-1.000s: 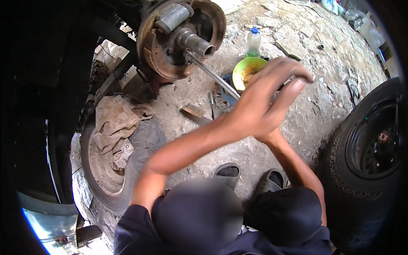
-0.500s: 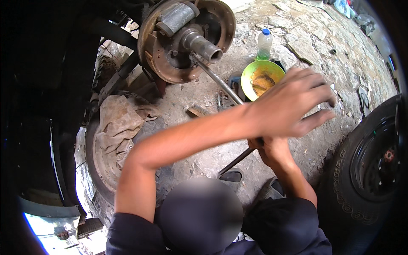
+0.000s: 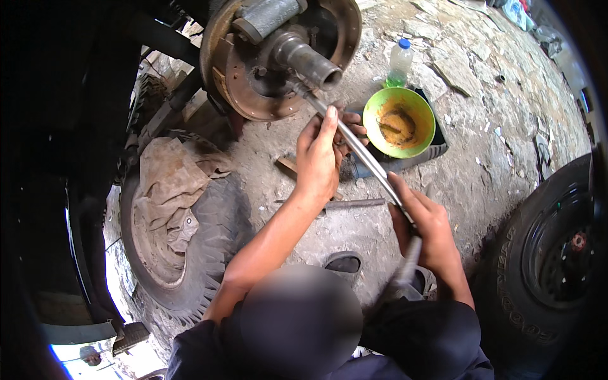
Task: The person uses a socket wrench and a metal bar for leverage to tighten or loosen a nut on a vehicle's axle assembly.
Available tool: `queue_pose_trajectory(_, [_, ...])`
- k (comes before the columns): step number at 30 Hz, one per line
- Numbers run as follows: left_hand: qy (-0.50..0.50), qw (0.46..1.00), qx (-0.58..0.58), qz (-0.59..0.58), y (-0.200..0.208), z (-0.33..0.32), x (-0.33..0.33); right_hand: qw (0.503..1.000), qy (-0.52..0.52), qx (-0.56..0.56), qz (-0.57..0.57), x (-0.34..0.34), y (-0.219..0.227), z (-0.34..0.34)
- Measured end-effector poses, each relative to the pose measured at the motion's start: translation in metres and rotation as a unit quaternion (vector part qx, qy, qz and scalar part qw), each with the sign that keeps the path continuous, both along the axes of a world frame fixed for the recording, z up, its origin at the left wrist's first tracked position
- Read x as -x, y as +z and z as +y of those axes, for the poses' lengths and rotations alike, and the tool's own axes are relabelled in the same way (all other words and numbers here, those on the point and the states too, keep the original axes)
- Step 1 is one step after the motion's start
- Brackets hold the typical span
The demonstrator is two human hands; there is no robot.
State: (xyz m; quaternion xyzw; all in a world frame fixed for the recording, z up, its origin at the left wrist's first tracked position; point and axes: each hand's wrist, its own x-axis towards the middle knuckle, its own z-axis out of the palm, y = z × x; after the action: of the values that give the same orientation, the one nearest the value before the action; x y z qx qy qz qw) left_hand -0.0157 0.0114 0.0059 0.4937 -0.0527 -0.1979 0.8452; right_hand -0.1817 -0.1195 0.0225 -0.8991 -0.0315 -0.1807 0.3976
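Metal bar [image 3: 373, 163] slants across the middle of the view, its lower end in the right hand [image 3: 430, 228]. Just below that hand, a blurred rod [image 3: 408, 261] points down toward the sandals [image 3: 344, 261]. The right fingers are closed around the bar, the forefinger stretched along it. To the right stands a big black tyre [image 3: 516, 266]; to the left, a worn tyre [image 3: 221, 221] lies tilted with a dirty brown cloth [image 3: 171, 183] draped over it. A flat metal strip [image 3: 358, 204] rests on the stony ground [image 3: 472, 183] between the forearms. Farther up, the left hand [image 3: 322, 152] holds the bar loosely, thumb laid against it and the other fingers bent behind. Just right of it, a green bowl [image 3: 430, 123] with orange-brown stuff inside sits at a black tray [image 3: 437, 149]. Behind the bowl stands a clear bottle [image 3: 400, 61] with a blue cap. The bar's far end meets the lower part of a rusty wheel hub [image 3: 347, 38], beneath its thick protruding tube [image 3: 308, 61].
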Motion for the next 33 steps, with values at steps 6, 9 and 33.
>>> queue_pose_trajectory(6, [0.006,0.994,0.096,0.06,-0.021,0.001,-0.017,0.965,0.011,0.26,-0.025,-0.013,-0.002,0.003])
queue_pose_trajectory(9, [-0.008,0.989,0.141,0.043,-0.026,0.002,-0.025,0.967,0.007,0.254,-0.027,-0.018,-0.003,0.005])
queue_pose_trajectory(33, [0.06,0.946,0.123,-0.293,-0.026,0.009,0.077,0.961,-0.01,0.274,-0.032,-0.027,-0.006,-0.008])
